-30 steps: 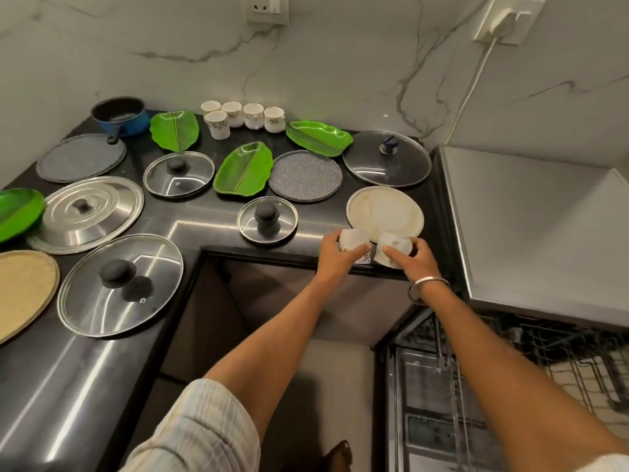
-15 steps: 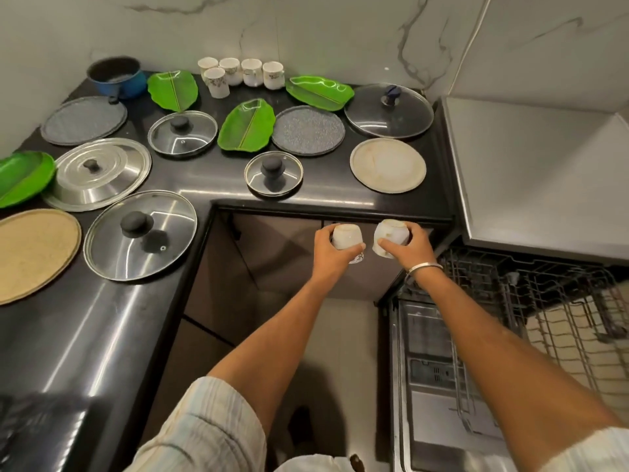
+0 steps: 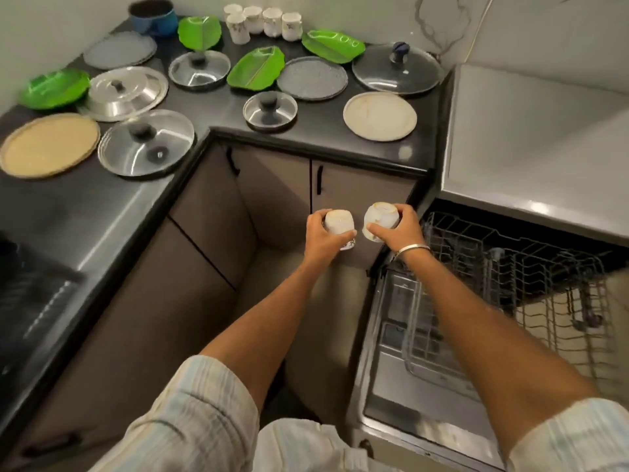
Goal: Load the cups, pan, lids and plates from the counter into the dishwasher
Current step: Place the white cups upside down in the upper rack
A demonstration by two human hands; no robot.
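From the head view, the left hand (image 3: pixel 323 238) has its grip curled round a small white ceramic cup (image 3: pixel 337 225), turned bottom-up; the right hand (image 3: pixel 396 231) grips a second small white cup (image 3: pixel 379 221) the same way. Both cups hang in the air just left of the open dishwasher's wire upper rack (image 3: pixel 510 260), below the edge of the black stone surface (image 3: pixel 323 137).

The cups look light, stiff, glazed and likely slippery and breakable, so a hold round the body suits them.

Back on the surface, well beyond the rack, wait four more white cups (image 3: pixel 263 22), a blue pan (image 3: pixel 153 17), glass and steel lids, green leaf-shaped plates and a cream round plate (image 3: pixel 379 116). Nothing seems to block the way to the rack.
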